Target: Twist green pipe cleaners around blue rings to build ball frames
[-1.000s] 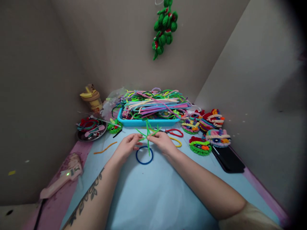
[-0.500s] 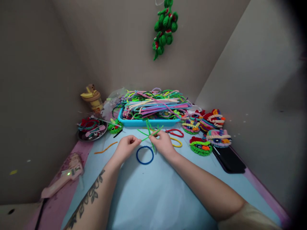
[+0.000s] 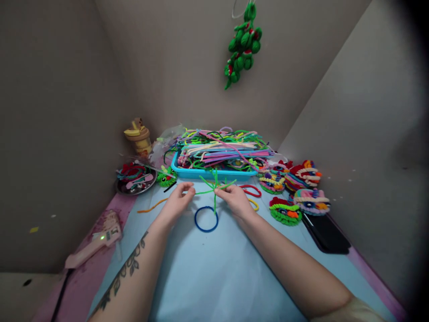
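Note:
Both my hands work a crossed bundle of green pipe cleaners [image 3: 214, 184] above the light blue table sheet [image 3: 214, 268]. My left hand [image 3: 177, 202] pinches one green end between thumb and fingers. My right hand [image 3: 234, 200] is closed on the crossing point of the bundle, with green ends sticking up and out to the sides. A blue ring [image 3: 206, 218] lies flat on the sheet just below and between the two hands.
A blue tray [image 3: 187, 171] heaped with coloured pipe cleaners stands behind. Finished woven pieces [image 3: 295, 188] lie right, beside a black flat object [image 3: 330, 235]. A metal dish [image 3: 136, 179] and a pink glue gun [image 3: 95, 243] are left. A green ornament [image 3: 243, 44] hangs overhead.
My left hand drew away from the right, pulling one green strand out to the left. The view shifted slightly; the blue ring has not moved.

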Demonstrator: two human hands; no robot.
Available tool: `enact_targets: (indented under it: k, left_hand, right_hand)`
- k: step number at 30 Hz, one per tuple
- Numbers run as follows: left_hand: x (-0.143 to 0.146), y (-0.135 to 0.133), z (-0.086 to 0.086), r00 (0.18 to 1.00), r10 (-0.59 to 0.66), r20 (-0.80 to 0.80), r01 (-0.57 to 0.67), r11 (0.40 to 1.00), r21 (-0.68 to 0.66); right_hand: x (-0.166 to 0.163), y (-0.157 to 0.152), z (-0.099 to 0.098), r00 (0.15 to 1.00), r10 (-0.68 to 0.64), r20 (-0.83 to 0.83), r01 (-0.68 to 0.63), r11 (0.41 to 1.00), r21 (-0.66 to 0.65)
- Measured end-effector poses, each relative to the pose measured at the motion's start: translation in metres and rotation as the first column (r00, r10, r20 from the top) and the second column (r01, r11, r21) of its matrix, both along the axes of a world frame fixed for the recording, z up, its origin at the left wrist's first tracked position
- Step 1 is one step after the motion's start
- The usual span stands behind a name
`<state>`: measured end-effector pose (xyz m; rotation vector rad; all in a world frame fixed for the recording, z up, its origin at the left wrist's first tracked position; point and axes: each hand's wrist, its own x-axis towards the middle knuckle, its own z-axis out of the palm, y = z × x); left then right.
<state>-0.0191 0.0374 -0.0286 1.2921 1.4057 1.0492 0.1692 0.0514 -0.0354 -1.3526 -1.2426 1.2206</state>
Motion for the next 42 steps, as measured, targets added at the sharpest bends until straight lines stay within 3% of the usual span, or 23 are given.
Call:
enact_targets:
  k: [3,7,14,17,24,29,37,42]
  left_hand:
    - [0.0,0.001,0.003,0.998,0.062,0.014,-0.063,0.996,0.061]
    - [0.006,-0.001,0.003,0.997,-0.07,-0.035,0.074,0.993,0.096]
    - [0.016,-0.005,-0.003,0.981,-0.143,-0.128,0.154,0.985,0.079]
    - [0.015,-0.005,-0.003,0.985,-0.115,-0.129,0.125,0.99,0.067]
    - [0.005,0.0,-0.005,0.998,0.052,0.033,-0.052,0.999,-0.009]
    - [0.002,0.002,-0.006,0.996,0.062,0.06,-0.063,0.998,0.014]
    - [0.003,-0.002,0.002,1.0,-0.021,0.007,0.021,0.999,-0.029]
    - [0.007,-0.004,0.002,0.998,0.017,0.063,-0.01,0.994,-0.113]
  right_hand:
    - [-0.001,0.001,0.001,0.994,0.009,-0.105,-0.011,1.0,-0.015]
    - [-0.002,0.0,0.0,0.991,0.052,-0.127,-0.054,0.998,-0.011]
    - [-0.006,-0.007,-0.002,0.995,0.065,-0.079,-0.062,0.997,0.046]
    - [-0.004,-0.006,0.0,0.991,0.12,-0.053,-0.121,0.993,-0.002]
    - [0.016,0.01,0.009,0.986,0.095,-0.134,-0.112,0.987,-0.118]
    - [0.021,0.011,0.004,0.964,0.258,-0.063,-0.259,0.966,-0.012]
    - [0.018,0.009,-0.003,0.958,0.286,0.026,-0.287,0.957,0.043]
    - [0.014,0.006,-0.001,0.943,0.322,0.079,-0.326,0.945,0.037]
